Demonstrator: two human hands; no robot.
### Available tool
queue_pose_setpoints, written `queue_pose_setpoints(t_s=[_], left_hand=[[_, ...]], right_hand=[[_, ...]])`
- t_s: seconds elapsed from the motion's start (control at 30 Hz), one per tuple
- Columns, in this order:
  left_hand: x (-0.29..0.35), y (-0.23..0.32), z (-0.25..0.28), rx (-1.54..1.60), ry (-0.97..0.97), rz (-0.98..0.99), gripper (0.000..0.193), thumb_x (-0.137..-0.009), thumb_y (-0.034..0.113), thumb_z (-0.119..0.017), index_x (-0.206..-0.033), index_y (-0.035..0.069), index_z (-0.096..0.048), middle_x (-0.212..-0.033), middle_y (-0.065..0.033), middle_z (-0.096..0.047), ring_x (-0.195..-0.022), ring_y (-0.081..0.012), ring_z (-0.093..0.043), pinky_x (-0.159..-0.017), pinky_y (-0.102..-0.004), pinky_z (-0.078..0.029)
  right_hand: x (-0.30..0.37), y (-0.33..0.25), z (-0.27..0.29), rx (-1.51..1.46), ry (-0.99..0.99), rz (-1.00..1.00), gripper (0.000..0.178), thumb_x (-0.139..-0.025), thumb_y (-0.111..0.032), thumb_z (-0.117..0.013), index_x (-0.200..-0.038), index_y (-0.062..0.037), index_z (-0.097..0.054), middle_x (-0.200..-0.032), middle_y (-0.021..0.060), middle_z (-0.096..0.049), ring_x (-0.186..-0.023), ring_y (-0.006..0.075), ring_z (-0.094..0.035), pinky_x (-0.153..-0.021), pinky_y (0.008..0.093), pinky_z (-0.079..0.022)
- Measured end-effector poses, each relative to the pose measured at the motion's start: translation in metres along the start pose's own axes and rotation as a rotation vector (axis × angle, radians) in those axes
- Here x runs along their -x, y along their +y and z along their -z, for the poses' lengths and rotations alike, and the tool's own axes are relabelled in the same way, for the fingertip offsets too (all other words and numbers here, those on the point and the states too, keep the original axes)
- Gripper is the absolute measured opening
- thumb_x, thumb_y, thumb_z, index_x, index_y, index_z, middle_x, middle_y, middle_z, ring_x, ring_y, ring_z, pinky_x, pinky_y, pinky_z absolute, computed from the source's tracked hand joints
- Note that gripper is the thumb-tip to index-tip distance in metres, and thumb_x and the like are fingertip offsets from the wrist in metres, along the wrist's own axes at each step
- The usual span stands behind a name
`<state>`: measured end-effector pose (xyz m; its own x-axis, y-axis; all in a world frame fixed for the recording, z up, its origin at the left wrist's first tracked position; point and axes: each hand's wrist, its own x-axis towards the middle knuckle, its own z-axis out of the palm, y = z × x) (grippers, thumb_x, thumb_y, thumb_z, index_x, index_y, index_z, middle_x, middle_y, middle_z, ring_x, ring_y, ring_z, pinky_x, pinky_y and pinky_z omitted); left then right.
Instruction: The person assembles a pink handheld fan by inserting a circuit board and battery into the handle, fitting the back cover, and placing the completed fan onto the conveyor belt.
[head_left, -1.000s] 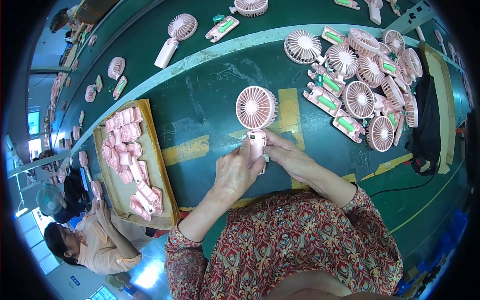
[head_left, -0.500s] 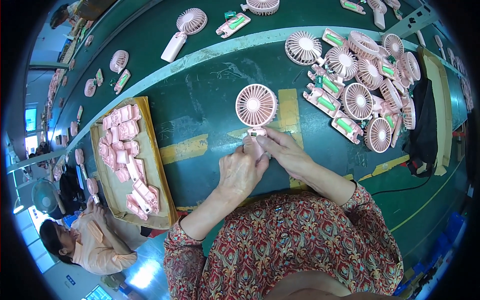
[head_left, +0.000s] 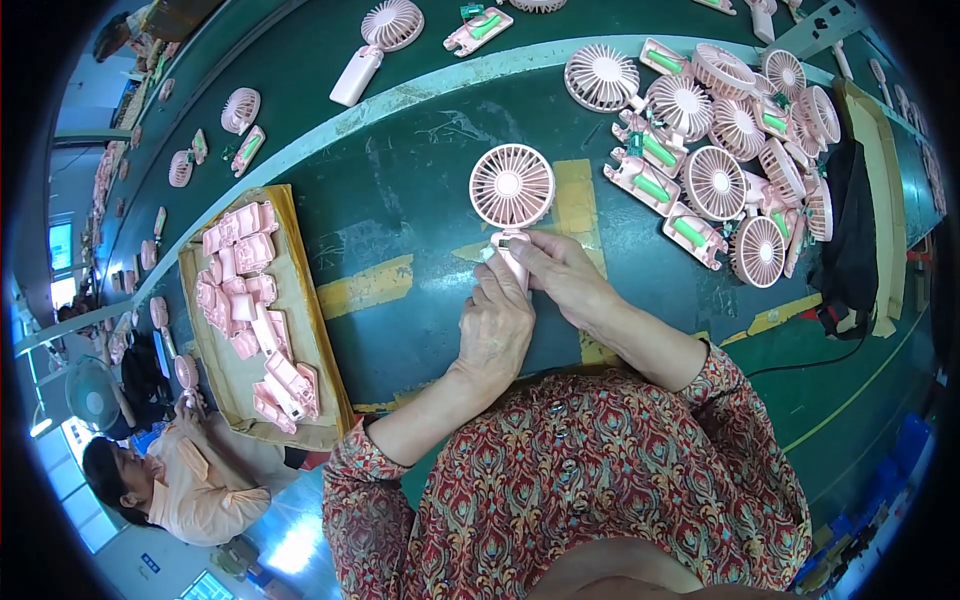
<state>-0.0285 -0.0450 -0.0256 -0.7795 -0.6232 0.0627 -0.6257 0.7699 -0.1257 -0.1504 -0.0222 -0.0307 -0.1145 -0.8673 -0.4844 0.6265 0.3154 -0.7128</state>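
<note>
- Progress, as a judgement: the handheld fan [head_left: 512, 187] between the person's hands looks fairly far along, its round head joined to a handle [head_left: 514, 263] that seems to have a pink cover over it; the fingers hide too much to tell whether the seam is fully closed.
- Left, by the same reading: the fans heaped at the right, several with open handle shells showing green battery cells [head_left: 652, 187], and the loose pink shell pieces [head_left: 252, 252] in the cardboard tray [head_left: 336, 380] at the left.
- The left hand [head_left: 495, 322] has its fingers curled closely along the handle's near part; the right hand [head_left: 568, 283] pinches the upper handle just below the head, thumb on top, its other fingertips partly hidden.
- The fan is over the middle of the green worktable [head_left: 400, 215], head pointing away from the person; whether it touches the surface cannot be told.
- Materials: matt pale-pink plastic, the head a round cage of thin radial ribs about a smooth hub disc; the shells are hollow and rounded; the battery cells are plain cylinders.
- The tray is brown board edged in yellowish tape; the worktable is scuffed, with worn yellow tape strips [head_left: 368, 286].
</note>
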Motion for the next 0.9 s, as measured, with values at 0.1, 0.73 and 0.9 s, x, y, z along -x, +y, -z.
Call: queue_pose_setpoints(t_s=[0.1, 0.73, 0.9], left_hand=[[-0.003, 0.002, -0.001, -0.116, 0.015, -0.02, 0.056, -0.08, 0.017, -0.06, -0.118, -0.019, -0.041, -0.097, -0.0261, -0.057, -0.062, -0.022, -0.061, -0.049, -0.0266, -0.053], [-0.006, -0.021, 0.036, 0.624, -0.117, 0.23, 0.056, -0.079, 0.02, -0.062, -0.124, -0.01, -0.045, -0.086, -0.0245, -0.062, -0.068, -0.0345, -0.065, -0.06, -0.0403, -0.053], [-0.005, -0.027, 0.03, 0.894, -0.105, 0.303, 0.058, -0.08, 0.016, -0.063, -0.126, -0.012, -0.043, -0.085, -0.025, -0.064, -0.068, -0.025, -0.067, -0.059, -0.0332, -0.053]], right_hand=[[-0.004, 0.005, 0.003, 0.084, 0.006, 0.023, 0.032, -0.096, -0.022, -0.049, -0.116, 0.0018, -0.055, -0.102, 0.0065, -0.06, -0.091, 0.0113, -0.058, -0.081, 0.0261, -0.049], [0.005, 0.004, 0.01, -0.097, -0.122, -0.066, 0.039, -0.097, -0.019, -0.045, -0.133, -0.0025, -0.041, -0.123, 0.0073, -0.052, -0.111, 0.0158, -0.051, -0.094, 0.0324, -0.044], [0.009, 0.016, 0.011, -0.25, -0.178, 0.032, 0.044, -0.096, -0.019, -0.047, -0.137, -0.0065, -0.037, -0.127, 0.0053, -0.05, -0.117, 0.0164, -0.048, -0.096, 0.0345, -0.043]])
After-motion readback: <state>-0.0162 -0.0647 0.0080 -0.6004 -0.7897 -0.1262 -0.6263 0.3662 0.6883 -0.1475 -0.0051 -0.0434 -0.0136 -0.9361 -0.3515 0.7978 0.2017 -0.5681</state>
